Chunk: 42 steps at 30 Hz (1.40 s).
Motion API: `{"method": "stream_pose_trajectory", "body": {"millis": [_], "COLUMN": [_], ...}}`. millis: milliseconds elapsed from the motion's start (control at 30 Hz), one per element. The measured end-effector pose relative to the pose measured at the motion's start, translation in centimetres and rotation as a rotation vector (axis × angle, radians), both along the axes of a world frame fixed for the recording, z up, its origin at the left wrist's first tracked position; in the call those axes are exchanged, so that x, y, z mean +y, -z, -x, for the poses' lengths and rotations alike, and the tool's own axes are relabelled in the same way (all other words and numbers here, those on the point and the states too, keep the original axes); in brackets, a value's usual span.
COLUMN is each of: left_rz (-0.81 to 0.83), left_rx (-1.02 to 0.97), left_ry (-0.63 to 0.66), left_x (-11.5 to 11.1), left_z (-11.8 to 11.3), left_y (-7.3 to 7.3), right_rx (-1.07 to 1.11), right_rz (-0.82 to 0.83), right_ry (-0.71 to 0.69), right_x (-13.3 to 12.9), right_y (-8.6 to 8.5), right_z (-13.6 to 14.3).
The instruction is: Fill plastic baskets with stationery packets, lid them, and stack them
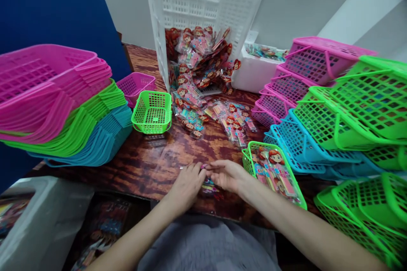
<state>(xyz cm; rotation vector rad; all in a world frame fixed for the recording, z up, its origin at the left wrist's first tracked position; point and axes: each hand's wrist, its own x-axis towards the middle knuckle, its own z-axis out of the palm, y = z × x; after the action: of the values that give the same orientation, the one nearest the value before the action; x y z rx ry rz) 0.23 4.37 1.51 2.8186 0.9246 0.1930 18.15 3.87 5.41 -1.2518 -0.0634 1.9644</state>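
Observation:
Near the table's front edge, my left hand (190,181) and my right hand (226,173) meet at the fingertips over a small colourful packet (210,189). A small pink-purple bit shows between the fingers. The left fingers are bent over the packet's left side, and the right thumb and fingers pinch from the right. Exactly what each hand grips is too small to make out. Just right of my right hand sits a green basket (302,197) holding packets with red-haired doll figures (276,159).
Nested pink, green and blue baskets (54,93) stand at left, beside a single green basket (152,112). A white crate (159,51) spills doll packets (190,93) at the back. Filled baskets (343,118) are stacked at right, before a white foam box (248,72).

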Motion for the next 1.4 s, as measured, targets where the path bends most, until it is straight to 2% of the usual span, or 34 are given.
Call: {"method": "stream_pose_trajectory", "body": {"millis": [100, 200, 267, 300, 367, 433, 500, 567, 600, 700, 767, 800, 867, 900, 933, 1000, 1100, 1167, 1267, 1333, 1400], "left_rz": [0.116, 0.314, 0.559, 0.716, 1.053, 1.343, 1.560, 1.736, 1.806, 1.868, 1.781, 1.731, 1.689, 1.708, 1.753, 1.870, 2.036, 2.123, 2.194, 2.195, 2.179], "left_rx": [-0.084, -0.282, -0.468, -0.569, -0.761, -0.905, -0.954, -0.894, -0.827, -0.514, -0.288, -0.194, -0.054, -0.012, 0.019, 0.021, -0.077, -0.152, -0.285, -0.389, -0.496], "left_ry": [-0.018, -0.080, -0.168, -0.215, -0.275, -0.254, -0.181, -0.091, -0.042, 0.156, 0.327, 0.412, 0.534, 0.544, 0.517, 0.384, 0.187, 0.125, 0.107, 0.078, 0.029], "left_x": [0.9, 2.5, 3.4, 3.7, 3.7, 3.1, 2.3, 1.8, 1.7, 1.5, 1.1, 0.6, -0.3, -0.7, -1.0, -0.9, 0.9, 2.6, 4.6, 5.2, 5.3], "left_z": [0.3, 0.7, 0.6, 0.3, -0.7, -2.4, -4.3, -6.3, -7.2, -9.7, -11.2, -11.8, -13.0, -13.5, -14.0, -15.0, -16.6, -17.6, -19.0, -19.4, -19.5], "left_y": [0.2, -0.3, -1.2, -1.8, -3.3, -4.8, -6.2, -7.2, -7.7, -8.6, -9.0, -9.1, -9.1, -9.1, -9.0, -8.9, -9.0, -9.3, -9.3, -8.9, -8.5], "right_rx": [-0.212, -0.728, -1.073, -1.200, -1.316, -1.346, -1.463, -1.699, -1.814, -1.965, -1.855, -1.745, -1.465, -1.321, -1.181, -0.912, -0.527, -0.366, -0.350, -0.461, -0.669], "right_rz": [-0.187, -0.553, -0.723, -0.761, -0.749, -0.707, -0.722, -0.814, -0.874, -1.013, -1.007, -0.961, -0.798, -0.709, -0.633, -0.555, -0.511, -0.477, -0.443, -0.445, -0.451], "right_ry": [0.047, 0.046, 0.053, 0.072, 0.122, 0.150, 0.172, 0.146, 0.083, -0.263, -0.488, -0.579, -0.694, -0.708, -0.688, -0.543, -0.182, 0.069, 0.381, 0.500, 0.558], "right_x": [-2.4, -5.4, -7.2, -7.9, -9.0, -9.6, -10.2, -11.0, -11.5, -13.2, -14.2, -14.5, -15.0, -15.1, -15.1, -14.9, -14.4, -13.8, -12.6, -11.7, -11.0], "right_y": [-2.3, -4.9, -5.6, -5.6, -4.8, -3.8, -3.7, -5.1, -6.3, -9.8, -10.9, -11.0, -10.2, -9.6, -8.9, -7.7, -6.5, -6.1, -5.5, -4.8, -4.0], "right_z": [-0.2, -0.6, -0.9, -1.0, -1.3, -1.6, -2.4, -3.6, -4.4, -6.8, -8.3, -9.0, -10.4, -11.0, -11.6, -12.8, -14.1, -14.6, -14.7, -14.6, -14.5]}}
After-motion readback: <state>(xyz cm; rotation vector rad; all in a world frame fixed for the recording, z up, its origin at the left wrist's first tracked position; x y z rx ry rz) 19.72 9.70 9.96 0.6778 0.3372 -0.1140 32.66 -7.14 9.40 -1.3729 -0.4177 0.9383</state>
